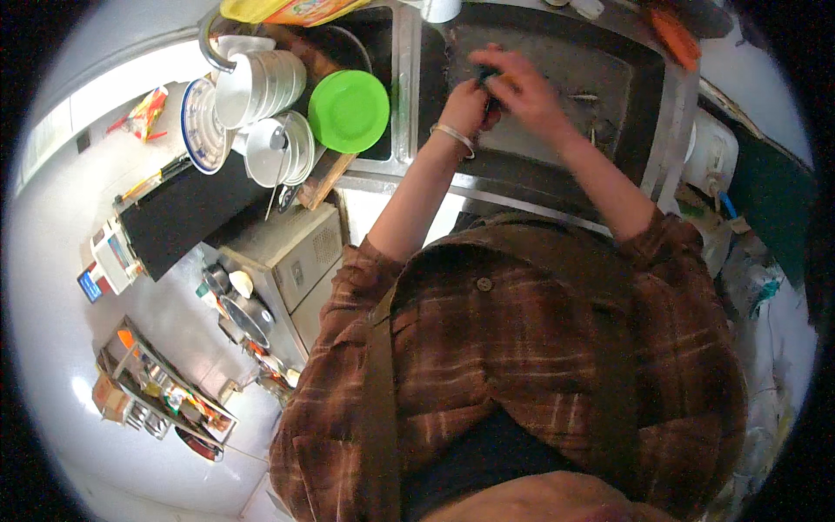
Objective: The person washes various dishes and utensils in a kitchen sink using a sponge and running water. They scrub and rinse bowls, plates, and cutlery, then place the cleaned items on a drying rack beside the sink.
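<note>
Both hands are close together over the metal sink basin (541, 98). My left hand (466, 107), with a pale bangle (455, 139) on its wrist, is closed on a small dark object (489, 101), too blurred and covered to name. My right hand (522, 91) is beside it, fingers spread and partly blurred, near the top of the dark object; whether it grips anything cannot be told. Below the hands, a few small pale scraps (582, 97) lie on the basin floor near the drain.
Left of the basin are a green plastic plate (349, 111), stacked white bowls (251, 91), a blue-rimmed plate (199, 127) and more stacked dishes (267, 153). A yellow packet (293, 9) is at the top. An orange object (675, 39) lies at the upper right rim.
</note>
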`<state>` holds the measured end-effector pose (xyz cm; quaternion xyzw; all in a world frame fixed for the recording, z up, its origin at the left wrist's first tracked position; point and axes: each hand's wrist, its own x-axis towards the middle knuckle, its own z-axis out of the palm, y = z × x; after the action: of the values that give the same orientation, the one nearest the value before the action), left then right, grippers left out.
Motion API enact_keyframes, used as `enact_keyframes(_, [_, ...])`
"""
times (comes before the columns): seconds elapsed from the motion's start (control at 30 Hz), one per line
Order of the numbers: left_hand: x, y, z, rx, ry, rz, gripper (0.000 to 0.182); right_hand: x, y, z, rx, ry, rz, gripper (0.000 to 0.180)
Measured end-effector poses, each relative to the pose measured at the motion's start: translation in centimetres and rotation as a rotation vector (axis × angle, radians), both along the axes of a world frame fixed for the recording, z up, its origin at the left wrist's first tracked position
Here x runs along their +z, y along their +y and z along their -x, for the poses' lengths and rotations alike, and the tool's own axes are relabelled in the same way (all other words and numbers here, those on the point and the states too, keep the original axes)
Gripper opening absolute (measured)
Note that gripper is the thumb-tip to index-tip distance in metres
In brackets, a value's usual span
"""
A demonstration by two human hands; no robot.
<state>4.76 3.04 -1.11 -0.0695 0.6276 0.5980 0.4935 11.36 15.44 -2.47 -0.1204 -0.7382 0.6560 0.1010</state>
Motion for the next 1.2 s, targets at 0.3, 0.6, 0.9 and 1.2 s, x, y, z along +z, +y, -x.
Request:
enact_keyframes(0.3, [3.2, 0.1, -1.1, -0.246, 0.171, 0.100, 0.031, -3.2, 1.4, 3.7, 0.023, 0.020, -0.046, 0.024])
enact_keyframes(0.6, [2.2, -0.2, 0.2, -0.135, 0.186, -0.038, 0.032, -3.5, 6.0, 1.1, -0.248, -0.244, 0.645, 0.028])
enact_keyframes(0.9, [0.7, 0.3, -0.4, 0.057, 0.180, -0.034, 0.016, 0.2, 1.1, 2.8, 0.128, 0.277, -0.470, 0.033])
enact_keyframes(1.2, [0.1, -0.3, 0.2, 0.028, -0.086, -0.084, 0.011, -3.7, 1.8, 2.6, 0.153, 0.101, -0.428, 0.033])
